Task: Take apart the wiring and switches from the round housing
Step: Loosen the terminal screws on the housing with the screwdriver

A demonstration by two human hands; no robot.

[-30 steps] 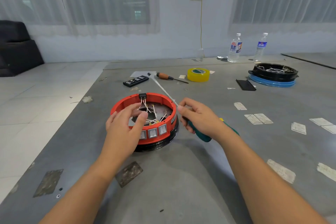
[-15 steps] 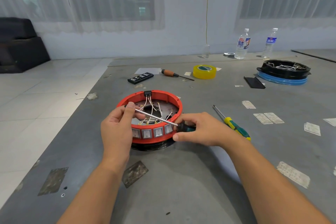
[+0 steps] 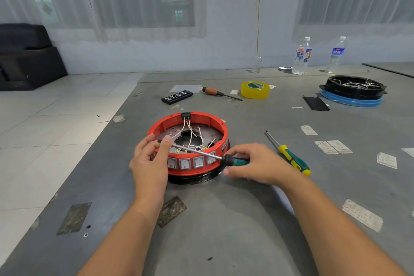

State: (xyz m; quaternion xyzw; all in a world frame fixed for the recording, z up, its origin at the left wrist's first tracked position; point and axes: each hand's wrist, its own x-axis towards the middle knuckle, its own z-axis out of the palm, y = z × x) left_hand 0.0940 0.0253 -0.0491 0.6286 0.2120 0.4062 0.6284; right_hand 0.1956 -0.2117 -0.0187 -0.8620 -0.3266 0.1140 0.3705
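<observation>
Surface: grey desk (image 3: 224,219), scuffed, dotted with torn white label scraps (image 3: 333,147) and dark worn patches. Beyond left edge: pale tiled floor (image 3: 56,119) and dark sofa (image 3: 26,56). Far wall pale, two windows behind sheer curtains (image 3: 139,0), yellow cord (image 3: 258,24) hanging from a wall switch.

Far part of desk: black bit case (image 3: 177,97), wooden-handled screwdriver (image 3: 218,92), yellow tape roll (image 3: 255,89), two water bottles (image 3: 301,56), flat black plate (image 3: 315,103), second black housing on blue ring (image 3: 352,91) holding loose white wires.

Round housing (image 3: 190,141): red ring on black base, near desk centre, just ahead of both hands. Open top; metal plate inside with central hole. White wires (image 3: 190,134) with gold terminals running from a black connector (image 3: 186,115) on far rim across the plate. Row of grey rocker switches (image 3: 184,163) set in near wall.

Left hand (image 3: 150,163): resting against near-left rim, thumb and fingertips pinching tip end of screwdriver shaft.

Right hand (image 3: 257,163): curled round dark green handle of the screwdriver (image 3: 233,160), shaft laid across near rim.

Yellow-green screwdriver (image 3: 289,154): flat on desk, right of housing, beside right hand.
</observation>
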